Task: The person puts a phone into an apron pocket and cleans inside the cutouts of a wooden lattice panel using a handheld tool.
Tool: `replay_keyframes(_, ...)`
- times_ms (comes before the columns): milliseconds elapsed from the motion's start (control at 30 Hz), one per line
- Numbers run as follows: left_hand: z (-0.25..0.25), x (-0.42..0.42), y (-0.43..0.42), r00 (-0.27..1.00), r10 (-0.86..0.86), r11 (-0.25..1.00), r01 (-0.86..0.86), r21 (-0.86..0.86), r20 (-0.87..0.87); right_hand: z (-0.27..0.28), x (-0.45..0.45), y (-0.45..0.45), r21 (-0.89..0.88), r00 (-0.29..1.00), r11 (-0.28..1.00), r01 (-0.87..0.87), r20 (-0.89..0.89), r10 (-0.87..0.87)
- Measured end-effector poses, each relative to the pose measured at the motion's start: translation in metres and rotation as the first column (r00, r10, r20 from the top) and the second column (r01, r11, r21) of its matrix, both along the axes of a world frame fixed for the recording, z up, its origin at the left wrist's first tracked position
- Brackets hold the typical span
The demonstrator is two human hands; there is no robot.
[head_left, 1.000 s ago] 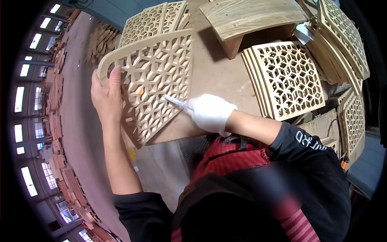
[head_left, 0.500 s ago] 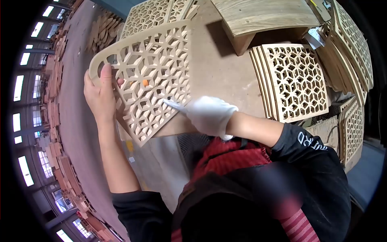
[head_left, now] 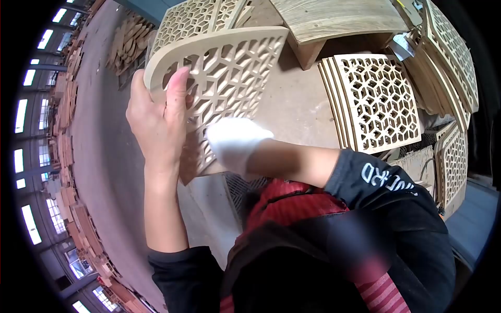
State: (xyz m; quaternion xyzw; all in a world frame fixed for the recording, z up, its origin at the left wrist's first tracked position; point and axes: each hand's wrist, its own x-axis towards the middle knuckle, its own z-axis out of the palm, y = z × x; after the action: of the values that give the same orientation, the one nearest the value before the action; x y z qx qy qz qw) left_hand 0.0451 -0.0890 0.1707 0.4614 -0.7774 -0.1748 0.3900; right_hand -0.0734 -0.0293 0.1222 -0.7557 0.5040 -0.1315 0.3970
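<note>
My bare left hand (head_left: 159, 112) grips the rounded corner of a pale lattice panel (head_left: 235, 65), thumb on the near face. The panel is held up at a tilt over the workbench (head_left: 300, 99), its cut-out star pattern facing me. My right hand (head_left: 235, 141), in a white glove, is at the lower part of the panel. Its fingers are blurred and turned away, and whatever it holds is hidden behind the glove.
Several lattice panels (head_left: 383, 101) stand in a row on the right of the bench. Behind them is a small wooden stand (head_left: 339, 21). More panels (head_left: 193, 23) lie at the back left, others (head_left: 451, 52) are stacked at the far right. Wood pieces (head_left: 130, 41) are heaped beyond the bench.
The panel has swung to a steeper tilt, and my left hand has shifted right with it. My gloved hand has moved left, and the thin tool seen in it earlier no longer shows.
</note>
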Motion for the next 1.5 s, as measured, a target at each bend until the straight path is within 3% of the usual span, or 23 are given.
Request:
replay_keyframes(33, 0.001, -0.001, 0.000, 1.000, 0.008, 1.000, -0.008, -0.018, -0.001, -0.023, 0.004, 0.009, -0.122, 0.997, 0.991, 0.058, 0.063, -0.051)
replay_keyframes(67, 0.002, -0.002, -0.001, 1.000, 0.020, 0.999, -0.021, -0.036, -0.006, -0.032, 0.009, 0.017, -0.103, 0.990, 0.984, 0.144, 0.024, -0.142)
replay_keyframes(200, -0.004, -0.008, 0.003, 1.000, -0.003, 0.995, 0.002, -0.103, -0.010, -0.022, 0.003, 0.024, -0.057, 0.990, 0.989, 0.135, 0.056, -0.132)
replay_keyframes(300, -0.002, -0.018, 0.007, 0.999, -0.015, 0.992, 0.019, -0.127, 0.031, -0.015, 0.004, 0.005, -0.042, 0.996, 0.997, -0.060, -0.065, 0.057)
replay_keyframes(333, -0.001, -0.019, 0.009, 0.998, -0.005, 0.991, 0.012, -0.132, 0.056, -0.017, 0.002, 0.010, -0.022, 1.000, 1.000, 0.019, 0.025, -0.019)
replay_keyframes(467, 0.003, -0.024, 0.011, 0.995, -0.056, 0.986, 0.068, -0.155, 0.079, -0.031, -0.003, 0.038, -0.111, 0.978, 0.971, 0.210, 0.039, -0.207)
replay_keyframes(533, 0.003, -0.030, 0.019, 0.996, -0.048, 0.994, 0.055, -0.097, 0.073, -0.025, -0.006, 0.038, -0.075, 0.993, 0.991, 0.110, -0.026, -0.112)
replay_keyframes(633, -0.003, -0.030, 0.019, 0.993, -0.091, 0.975, 0.105, -0.194, 0.081, -0.010, -0.009, 0.024, 0.011, 0.998, 0.999, 0.036, -0.050, -0.036)
replay_keyframes(733, -0.003, -0.024, 0.017, 0.995, -0.054, 0.973, 0.071, -0.220, 0.082, -0.026, -0.009, 0.048, -0.071, 0.992, 0.993, 0.093, -0.074, -0.098)
replay_keyframes(800, -0.001, -0.014, 0.011, 0.997, -0.018, 0.980, 0.033, -0.194, 0.076, -0.038, -0.020, 0.071, 0.051, 0.985, 0.984, 0.170, -0.019, -0.170)
replay_keyframes(867, 0.000, -0.002, 0.003, 1.000, -0.002, 0.984, 0.007, -0.180, 0.025, -0.066, -0.037, 0.090, 0.123, 0.990, 0.986, 0.112, -0.099, -0.100)
replay_keyframes(900, 0.000, 0.011, -0.006, 0.996, 0.032, 0.991, -0.021, -0.129, 0.083, -0.072, -0.045, 0.097, 0.167, 0.987, 0.979, 0.113, -0.131, -0.091)
replay_keyframes(967, -0.003, 0.035, -0.022, 1.000, 0.019, 1.000, -0.019, 0.017, 0.009, -0.074, -0.054, 0.103, 0.187, 0.985, 0.971, 0.151, -0.115, -0.131)
replay_keyframes(1067, -0.003, 0.044, -0.018, 0.994, -0.046, 0.997, 0.051, 0.054, -0.099, -0.085, -0.059, 0.105, 0.141, 0.940, 0.932, 0.333, 0.026, -0.340)
replay_keyframes(1167, -0.011, 0.059, -0.019, 0.987, -0.073, 0.979, 0.098, 0.178, -0.143, -0.094, -0.061, 0.108, 0.090, 0.908, 0.928, 0.360, 0.195, -0.371)
replay_keyframes(1233, -0.022, 0.073, -0.026, 0.974, -0.052, 0.970, 0.102, 0.219, -0.222, -0.083, -0.059, 0.111, 0.426, 0.816, 0.834, 0.352, 0.298, -0.496)
replay_keyframes(1300, -0.029, 0.088, -0.032, 0.961, -0.006, 0.953, 0.090, 0.289, -0.277, -0.088, -0.057, 0.115, 0.633, 0.730, 0.719, 0.287, 0.342, -0.592)
replay_keyframes(1433, -0.035, 0.104, -0.033, 0.906, 0.131, 0.953, -0.003, 0.303, -0.403, -0.101, -0.055, 0.122, 0.712, 0.581, 0.666, 0.223, 0.452, -0.677)
replay_keyframes(1467, -0.039, 0.118, -0.037, 0.915, 0.204, 0.943, -0.088, 0.321, -0.348, -0.101, -0.056, 0.123, 0.720, 0.568, 0.655, 0.231, 0.447, -0.691)
replay_keyframes(1500, -0.040, 0.118, -0.035, 0.871, 0.185, 0.952, -0.044, 0.302, -0.455, -0.100, -0.058, 0.124, 0.729, 0.552, 0.641, 0.240, 0.441, -0.707)
